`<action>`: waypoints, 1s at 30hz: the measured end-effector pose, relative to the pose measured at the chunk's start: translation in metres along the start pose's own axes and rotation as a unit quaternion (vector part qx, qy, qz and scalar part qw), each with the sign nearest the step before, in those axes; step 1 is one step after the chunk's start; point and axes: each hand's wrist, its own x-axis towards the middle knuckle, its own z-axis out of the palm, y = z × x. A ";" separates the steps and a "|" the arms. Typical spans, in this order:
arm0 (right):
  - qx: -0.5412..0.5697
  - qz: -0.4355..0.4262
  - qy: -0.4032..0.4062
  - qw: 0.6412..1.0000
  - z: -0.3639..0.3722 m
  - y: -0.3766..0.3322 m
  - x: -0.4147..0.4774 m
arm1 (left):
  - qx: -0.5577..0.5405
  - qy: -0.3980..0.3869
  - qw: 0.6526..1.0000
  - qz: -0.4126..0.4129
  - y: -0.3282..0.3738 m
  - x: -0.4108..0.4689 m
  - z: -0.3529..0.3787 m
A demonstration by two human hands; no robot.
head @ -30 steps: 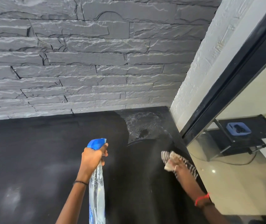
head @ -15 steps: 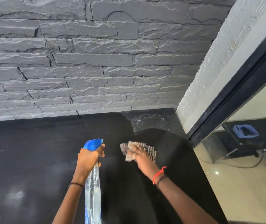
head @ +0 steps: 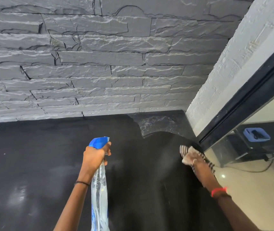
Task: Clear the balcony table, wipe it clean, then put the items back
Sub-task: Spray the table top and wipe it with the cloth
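Our right grip [head: 197, 162] is grasping the cloth [head: 187, 154], bunched under the fingers and pressed onto the black table [head: 33, 155] right at its right edge, just beside the black door frame [head: 249, 100]. It's a crumpled beige rag with dark stripes, poking out on both sides of the grip. Our left grip [head: 96, 155] is wrapped round the neck of the clear spray bottle [head: 99, 189], with its blue head on top, over mid-table. There's a wet patch [head: 156, 125] in the far corner.
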 end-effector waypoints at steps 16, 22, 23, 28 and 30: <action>0.131 -0.262 -0.080 0.953 0.019 -0.197 0.018 | -0.008 0.006 1.000 -0.016 -0.004 0.012 -0.013; 0.058 -0.263 -0.090 0.959 0.021 -0.135 -0.062 | -0.021 -0.019 1.000 -0.010 0.005 0.016 0.011; 0.050 -0.235 -0.098 0.966 0.015 -0.120 -0.066 | -0.020 -0.027 0.999 -0.008 0.008 0.016 0.017; 0.076 -0.121 -0.104 0.984 0.001 -0.050 -0.058 | -0.005 -0.052 0.999 -0.007 0.025 0.018 0.053; 0.077 -0.069 -0.082 0.991 0.004 -0.029 -0.040 | -0.003 -0.053 0.999 -0.013 0.033 0.022 0.067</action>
